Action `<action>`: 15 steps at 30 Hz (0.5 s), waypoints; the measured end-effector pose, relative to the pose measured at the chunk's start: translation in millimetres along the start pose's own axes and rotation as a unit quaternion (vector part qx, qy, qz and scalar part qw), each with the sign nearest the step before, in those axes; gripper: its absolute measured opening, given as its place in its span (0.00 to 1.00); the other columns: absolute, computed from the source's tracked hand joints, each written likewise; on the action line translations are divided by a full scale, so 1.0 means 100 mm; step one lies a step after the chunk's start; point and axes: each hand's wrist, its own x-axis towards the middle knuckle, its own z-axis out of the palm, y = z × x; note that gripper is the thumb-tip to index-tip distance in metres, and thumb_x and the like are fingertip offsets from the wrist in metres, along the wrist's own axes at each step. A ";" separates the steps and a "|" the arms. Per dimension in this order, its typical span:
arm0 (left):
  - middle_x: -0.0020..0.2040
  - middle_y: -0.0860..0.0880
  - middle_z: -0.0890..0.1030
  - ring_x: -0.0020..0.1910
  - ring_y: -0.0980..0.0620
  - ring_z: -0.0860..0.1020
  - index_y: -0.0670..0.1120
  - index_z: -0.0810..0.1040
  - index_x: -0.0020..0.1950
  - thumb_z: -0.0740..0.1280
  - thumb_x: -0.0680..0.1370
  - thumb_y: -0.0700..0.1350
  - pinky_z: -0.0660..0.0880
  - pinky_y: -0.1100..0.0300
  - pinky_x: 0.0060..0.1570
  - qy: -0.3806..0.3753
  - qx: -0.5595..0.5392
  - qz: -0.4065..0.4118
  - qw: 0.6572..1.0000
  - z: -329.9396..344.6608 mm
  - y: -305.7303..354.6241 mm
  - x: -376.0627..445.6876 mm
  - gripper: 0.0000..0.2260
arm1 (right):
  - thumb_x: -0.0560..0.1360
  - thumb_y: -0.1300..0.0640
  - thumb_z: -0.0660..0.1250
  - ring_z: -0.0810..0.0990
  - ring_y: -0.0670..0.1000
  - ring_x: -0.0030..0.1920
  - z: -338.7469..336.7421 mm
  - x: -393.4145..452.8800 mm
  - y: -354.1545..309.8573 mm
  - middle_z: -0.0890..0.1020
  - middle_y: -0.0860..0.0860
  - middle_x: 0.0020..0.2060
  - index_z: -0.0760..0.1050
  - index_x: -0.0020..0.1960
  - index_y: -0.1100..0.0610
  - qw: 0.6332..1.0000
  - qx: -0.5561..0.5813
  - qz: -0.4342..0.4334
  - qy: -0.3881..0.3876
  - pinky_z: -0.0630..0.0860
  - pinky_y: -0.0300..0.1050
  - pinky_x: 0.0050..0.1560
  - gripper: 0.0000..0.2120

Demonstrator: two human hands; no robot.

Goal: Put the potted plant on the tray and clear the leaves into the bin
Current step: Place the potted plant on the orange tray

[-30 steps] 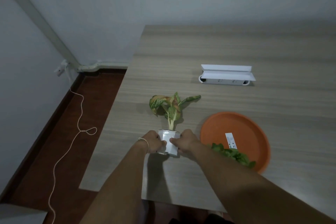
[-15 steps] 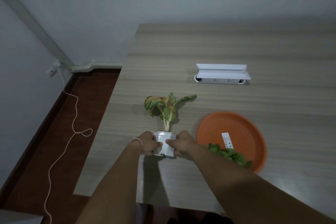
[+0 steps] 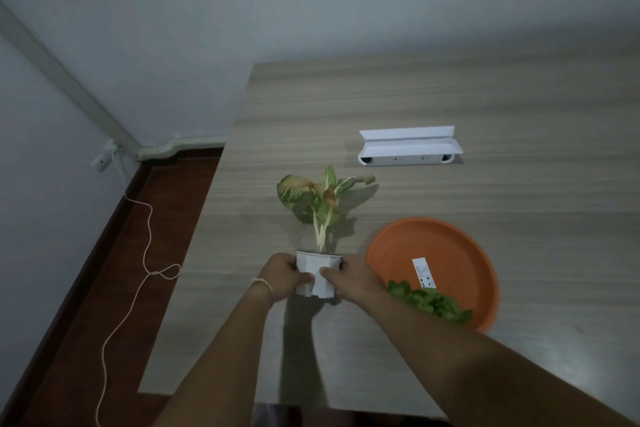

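**A:** Near the front-left of the table (image 3: 450,97), the potted plant (image 3: 317,274) is held from both sides. Status of the grip?

**B:** Left hand (image 3: 282,276) is wrapped round the left wall of the white pot, fingers curled onto its front face. Right hand (image 3: 349,279) is clamped on the right wall, thumb laid across the front. Fingertips of the two hands are nearly met on the pot face. A thin band is seen on the left wrist.

**A:** Pot on the surface or lifted?

**B:** Cannot be told. A shadow is cast just below it; contact is not resolved.

**A:** Plant attitude?

**B:** Upright, stem pale, leaves variegated green and pinkish, spread away from the person.

**A:** Tray?

**B:** Orange tray (image 3: 460,246) is located just right of the pot, beside the right hand, not touched. A white label (image 3: 424,272) is stuck inside it. Loose green leaves (image 3: 429,300) are piled at its near edge, partly hidden by the right forearm.

**A:** Other items?

**B:** White open box (image 3: 408,146) is set further back on the table. A white cord (image 3: 145,253) is trailed over the floor at left.
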 end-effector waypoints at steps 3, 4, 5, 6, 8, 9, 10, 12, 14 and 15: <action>0.46 0.44 0.83 0.45 0.47 0.81 0.39 0.78 0.50 0.76 0.67 0.35 0.79 0.57 0.42 0.048 -0.045 0.051 0.997 0.18 0.41 0.01 0.14 | 0.71 0.49 0.72 0.85 0.53 0.47 -0.34 -0.02 -0.13 0.86 0.52 0.49 0.80 0.56 0.55 0.994 0.009 -0.082 0.069 0.83 0.50 0.44 0.16; 0.46 0.46 0.82 0.44 0.50 0.80 0.39 0.76 0.51 0.76 0.66 0.34 0.77 0.62 0.40 0.061 -0.063 0.061 0.994 0.26 0.53 0.03 0.16 | 0.70 0.49 0.72 0.84 0.52 0.47 -0.45 -0.03 -0.16 0.86 0.51 0.49 0.79 0.57 0.54 0.991 0.015 -0.103 0.090 0.82 0.50 0.47 0.17; 0.47 0.45 0.81 0.43 0.51 0.80 0.40 0.74 0.51 0.76 0.66 0.33 0.76 0.64 0.39 0.069 -0.083 0.068 0.992 0.36 0.63 0.07 0.17 | 0.69 0.49 0.72 0.83 0.50 0.47 -0.57 -0.03 -0.18 0.85 0.50 0.48 0.78 0.58 0.52 0.987 0.020 -0.118 0.109 0.81 0.48 0.47 0.19; 0.48 0.44 0.81 0.44 0.50 0.80 0.41 0.73 0.49 0.75 0.66 0.32 0.76 0.63 0.39 0.072 -0.099 0.080 0.989 0.46 0.74 0.10 0.17 | 0.68 0.48 0.71 0.82 0.48 0.46 -0.69 -0.04 -0.20 0.85 0.48 0.47 0.78 0.59 0.50 0.983 0.022 -0.134 0.126 0.79 0.46 0.46 0.20; 0.52 0.41 0.80 0.45 0.48 0.80 0.44 0.71 0.47 0.75 0.65 0.31 0.77 0.59 0.40 0.071 -0.111 0.095 0.987 0.66 0.91 0.18 0.18 | 0.66 0.48 0.70 0.83 0.46 0.44 -0.93 -0.03 -0.19 0.85 0.47 0.44 0.77 0.61 0.48 0.976 0.028 -0.153 0.150 0.78 0.43 0.44 0.23; 0.52 0.41 0.80 0.45 0.47 0.80 0.44 0.70 0.47 0.75 0.65 0.31 0.77 0.59 0.40 0.068 -0.112 0.103 0.986 0.75 1.00 0.21 0.19 | 0.65 0.47 0.70 0.83 0.46 0.44 -1.04 -0.02 -0.16 0.86 0.46 0.43 0.77 0.61 0.47 0.975 0.031 -0.156 0.157 0.78 0.43 0.44 0.24; 0.52 0.42 0.80 0.45 0.47 0.80 0.44 0.70 0.47 0.75 0.65 0.31 0.77 0.59 0.39 0.061 -0.110 0.109 0.986 0.85 1.07 0.23 0.19 | 0.65 0.47 0.70 0.83 0.47 0.44 -1.16 -0.01 -0.11 0.85 0.46 0.43 0.76 0.62 0.46 0.973 0.030 -0.156 0.165 0.79 0.43 0.44 0.25; 0.54 0.41 0.79 0.47 0.46 0.80 0.44 0.69 0.49 0.74 0.65 0.31 0.77 0.57 0.40 0.042 -0.109 0.115 0.986 1.04 1.20 0.27 0.20 | 0.65 0.45 0.69 0.82 0.46 0.41 -1.37 0.00 0.01 0.84 0.44 0.41 0.75 0.64 0.45 0.971 0.014 -0.151 0.186 0.77 0.42 0.41 0.28; 0.56 0.41 0.78 0.49 0.46 0.79 0.45 0.68 0.49 0.73 0.66 0.31 0.77 0.55 0.42 0.023 -0.106 0.120 0.987 1.24 1.28 0.32 0.20 | 0.65 0.45 0.70 0.79 0.45 0.39 -1.55 -0.01 0.13 0.82 0.43 0.39 0.74 0.65 0.45 0.966 0.003 -0.153 0.210 0.74 0.40 0.40 0.28; 0.56 0.41 0.78 0.49 0.46 0.79 0.45 0.68 0.50 0.72 0.66 0.31 0.77 0.56 0.42 0.015 -0.099 0.121 0.988 1.33 1.30 0.35 0.20 | 0.66 0.45 0.71 0.79 0.45 0.39 -1.62 -0.01 0.18 0.82 0.44 0.39 0.74 0.65 0.45 0.964 0.003 -0.155 0.217 0.74 0.40 0.40 0.27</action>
